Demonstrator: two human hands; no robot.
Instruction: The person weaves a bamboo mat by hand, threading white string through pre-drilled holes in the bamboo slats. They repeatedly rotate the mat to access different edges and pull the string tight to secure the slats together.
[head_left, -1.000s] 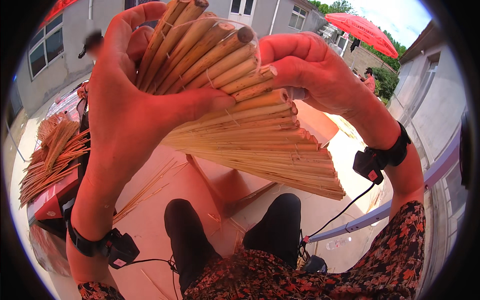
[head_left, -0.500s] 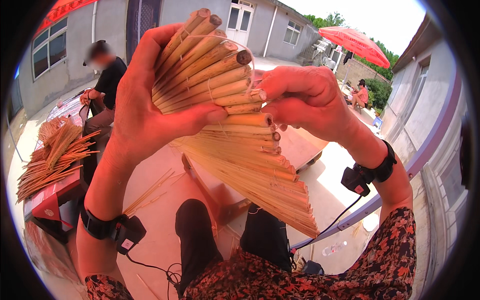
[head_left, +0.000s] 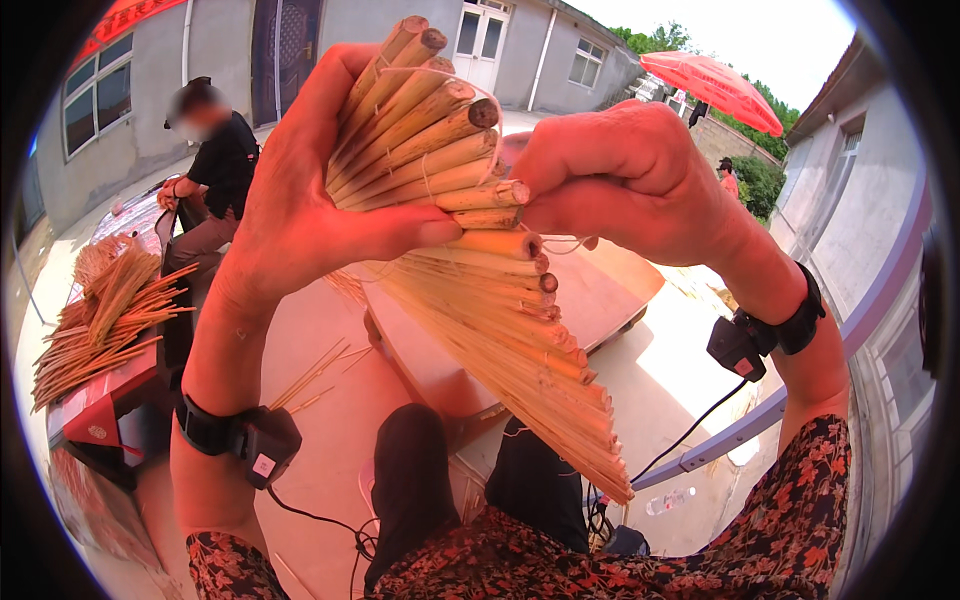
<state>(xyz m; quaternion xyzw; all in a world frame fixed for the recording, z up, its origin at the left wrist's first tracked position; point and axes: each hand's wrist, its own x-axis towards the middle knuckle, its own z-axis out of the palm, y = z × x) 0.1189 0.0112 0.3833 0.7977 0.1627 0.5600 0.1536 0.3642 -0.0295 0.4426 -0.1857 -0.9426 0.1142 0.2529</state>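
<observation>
A fan-shaped row of pale reed stalks (head_left: 500, 340), bound side by side with thin string, is held up in front of me. My left hand (head_left: 320, 200) wraps round its upper part, the thumb lying across the stalks. Beside the cut ends, my right hand (head_left: 620, 175) pinches, with a thin white string (head_left: 497, 135) running from the top stalks toward its fingers. A loop of the string shows below those fingertips. The lower stalks spread down to the right, above my knees.
Loose reeds (head_left: 110, 300) are heaped on a box at the left, near a seated person (head_left: 212, 160). A low table (head_left: 430, 370) stands beyond my knees. A red umbrella (head_left: 715, 90) and another person are farther off. A plastic bottle (head_left: 670, 500) lies on the floor at the right.
My right hand has shifted slightly right and its fingers have curled in more. A string loop now shows under it. The left hand keeps its hold on the reeds.
</observation>
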